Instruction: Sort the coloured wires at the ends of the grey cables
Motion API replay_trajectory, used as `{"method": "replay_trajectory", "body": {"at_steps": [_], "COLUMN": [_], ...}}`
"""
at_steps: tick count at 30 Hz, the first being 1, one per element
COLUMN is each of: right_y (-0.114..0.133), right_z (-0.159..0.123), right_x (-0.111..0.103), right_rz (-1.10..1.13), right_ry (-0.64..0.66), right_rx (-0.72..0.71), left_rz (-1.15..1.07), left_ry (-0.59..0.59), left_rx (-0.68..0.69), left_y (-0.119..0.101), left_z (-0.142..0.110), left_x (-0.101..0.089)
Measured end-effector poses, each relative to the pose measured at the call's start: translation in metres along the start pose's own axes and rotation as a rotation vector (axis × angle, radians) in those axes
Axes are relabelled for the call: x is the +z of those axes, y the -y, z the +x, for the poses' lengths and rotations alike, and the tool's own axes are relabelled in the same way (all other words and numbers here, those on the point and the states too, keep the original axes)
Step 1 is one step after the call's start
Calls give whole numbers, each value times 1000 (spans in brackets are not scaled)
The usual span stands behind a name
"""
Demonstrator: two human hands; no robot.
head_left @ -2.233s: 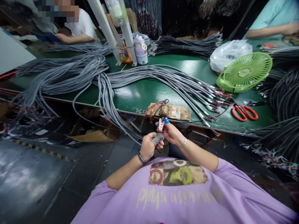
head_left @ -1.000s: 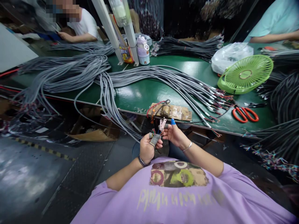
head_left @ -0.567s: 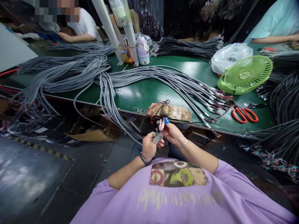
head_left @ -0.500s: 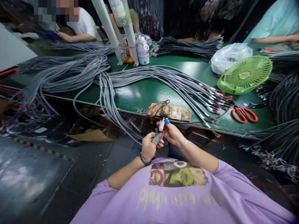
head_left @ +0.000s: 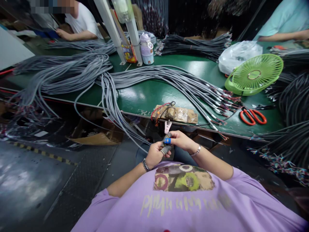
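Note:
My left hand, with grey covers on its fingertips, is closed round the end of a grey cable that runs down from the bench. Against it, my right hand is closed in a pinch at the cable's end, its thumb in a blue cover pressing down. The thin coloured wires there are hidden under the fingers. Just beyond the fingertips a pale pink clip stands at the bench edge, in front of a taped wooden board with red and black leads.
Bundles of grey cables lie across the green bench. Orange-handled scissors, a green fan, a plastic bag and a bottle stand around. Black cables fill the right side. Two other people sit beyond.
My right thumb has come down from beside the pink clip onto the wires at my left fingers. The coloured wires, seen before, are now covered. The clip shows more fully.

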State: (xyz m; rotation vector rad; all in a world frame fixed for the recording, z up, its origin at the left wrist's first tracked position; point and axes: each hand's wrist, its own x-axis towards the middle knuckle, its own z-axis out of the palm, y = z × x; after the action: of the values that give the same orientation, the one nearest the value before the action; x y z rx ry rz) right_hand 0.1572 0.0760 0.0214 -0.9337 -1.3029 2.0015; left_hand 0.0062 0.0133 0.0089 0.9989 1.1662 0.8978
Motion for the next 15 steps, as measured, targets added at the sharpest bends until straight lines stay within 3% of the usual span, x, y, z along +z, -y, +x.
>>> {"method": "replay_trajectory", "body": {"at_steps": [5,9,15], "right_y": [-5,-15,-19], "right_z": [-2,-7,-10], "right_x": [-3,-6,1], "right_rz": [40,153,45], "right_ry": [-88,-148,-151], "right_rx": [-46,11,-102], "left_rz": [-55,-117,-81], "left_ry": [-83,-168,-115], "left_rx": [36,113,111], "left_y": [2,7,6], "left_z": [1,2,3], "left_x": [-2,-4,-5]}}
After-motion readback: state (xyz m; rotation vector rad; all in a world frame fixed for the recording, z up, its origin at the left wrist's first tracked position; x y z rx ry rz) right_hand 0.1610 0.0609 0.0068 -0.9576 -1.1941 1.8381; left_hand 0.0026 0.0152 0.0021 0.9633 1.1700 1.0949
